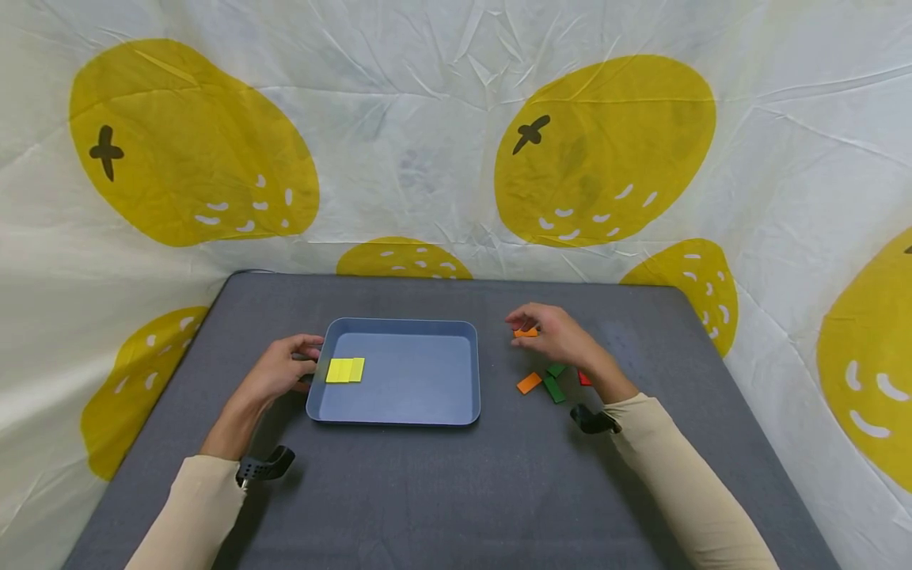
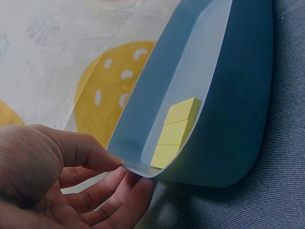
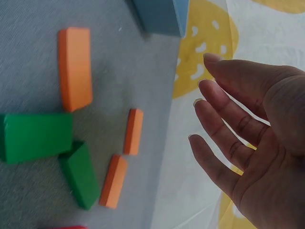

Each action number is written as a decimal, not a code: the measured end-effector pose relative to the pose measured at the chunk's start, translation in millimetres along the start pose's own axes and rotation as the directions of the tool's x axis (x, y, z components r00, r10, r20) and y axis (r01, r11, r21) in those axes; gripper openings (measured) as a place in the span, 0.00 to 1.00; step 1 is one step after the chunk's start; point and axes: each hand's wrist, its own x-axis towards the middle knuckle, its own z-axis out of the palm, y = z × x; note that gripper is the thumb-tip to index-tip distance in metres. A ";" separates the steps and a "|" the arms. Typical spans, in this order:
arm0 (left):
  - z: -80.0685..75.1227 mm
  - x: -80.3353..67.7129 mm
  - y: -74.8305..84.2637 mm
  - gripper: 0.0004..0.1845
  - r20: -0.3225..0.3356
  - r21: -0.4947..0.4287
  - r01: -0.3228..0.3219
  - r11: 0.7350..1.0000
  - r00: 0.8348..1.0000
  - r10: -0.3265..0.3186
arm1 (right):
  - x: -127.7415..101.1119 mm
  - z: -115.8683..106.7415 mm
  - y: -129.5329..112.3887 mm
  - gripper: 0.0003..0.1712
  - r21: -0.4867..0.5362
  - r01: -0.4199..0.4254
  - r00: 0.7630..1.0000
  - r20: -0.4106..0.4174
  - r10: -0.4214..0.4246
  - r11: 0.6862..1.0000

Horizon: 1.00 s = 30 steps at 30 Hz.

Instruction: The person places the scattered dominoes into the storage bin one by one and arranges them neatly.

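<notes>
My left hand (image 1: 279, 369) pinches the left rim of a blue-grey tray (image 1: 420, 380), thumb at the edge and fingers outside it, as the left wrist view shows. Inside the tray, three yellow blocks (image 2: 174, 133) lie side by side near that end. Over the table to the tray's right, my right hand (image 1: 559, 334) hovers with its fingers apart and nothing between them. Below it are two orange blocks (image 3: 133, 131), partly hidden by the hand in the head view. A third orange block (image 3: 76, 69) lies nearer the front.
Two green blocks (image 3: 38, 136) lie close to the third orange one. A red block (image 1: 585, 378) shows beside the right forearm, partly covered by it. Dark grey cloth covers the table (image 1: 427, 499). Behind it hangs a white curtain (image 1: 406, 158) with yellow fruit shapes.
</notes>
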 end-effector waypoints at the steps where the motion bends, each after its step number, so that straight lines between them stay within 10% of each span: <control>1: -0.1 -0.1 0.0 0.27 0.000 0.000 0.000 1.000 1.000 0.000 | -0.7 -0.2 2.8 0.20 0.000 -0.003 1.000 -0.002 0.003 1.000; 30: -2.1 1.3 0.1 0.27 0.001 -0.008 0.002 1.000 1.000 -0.001 | -32.1 19.3 23.8 0.29 -0.135 -0.101 0.993 0.048 0.109 0.986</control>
